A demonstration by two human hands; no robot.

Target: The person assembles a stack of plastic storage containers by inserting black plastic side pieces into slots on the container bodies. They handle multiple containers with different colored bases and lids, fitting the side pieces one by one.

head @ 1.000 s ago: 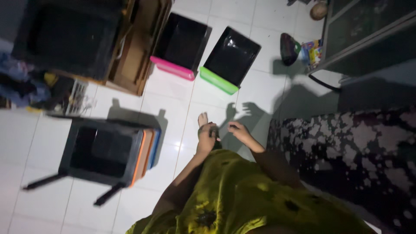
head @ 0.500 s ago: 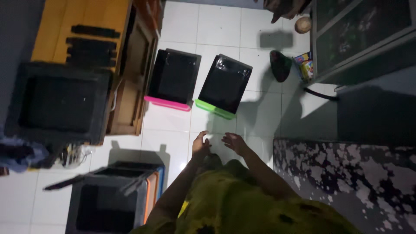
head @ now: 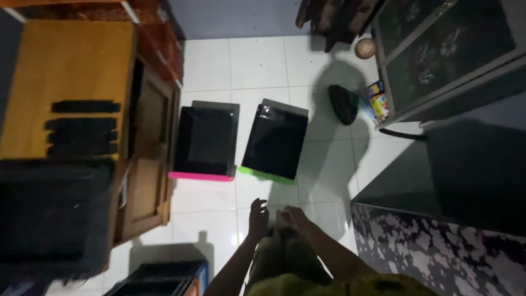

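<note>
Green-rimmed dark plastic storage bin (head: 275, 142) sits on the white tiled floor (head: 208, 203), mouth facing the camera, its bright green lip at the near edge. Pink-rimmed dark plastic bin (head: 205, 141) stands just beside it at 9 o'clock, apart by a thin strip of tile.

Change since a second ago: view has swung. The two bins, then high and tilted in the frame, now lie centred and almost square to the head. The dark stack of bins with the orange and blue edges has slid from mid-frame to the bottom edge (head: 159, 277). Hands have kept their pose, held out together ahead of the body. Reads as the person turning to face the two bins rather than the stack.

Left hand (head: 257, 218): open, fingers spread loosely upward, holding nothing. Right hand (head: 289, 217): just beside the left, nearly touching it, fingers half curled; empty as far as the dim light shows.

Green-rimmed bin lies at 12 o'clock from both hands, near but clear of them, bare tile between. Pink-rimmed bin at 11 o'clock from the left hand.

Surroundings: yellow wooden cabinet (head: 71, 82) at 9 to 10 o'clock, dark glass-fronted cupboard (head: 438, 55) at 2 o'clock, patterned dark mat (head: 438, 252) at 4 o'clock.
</note>
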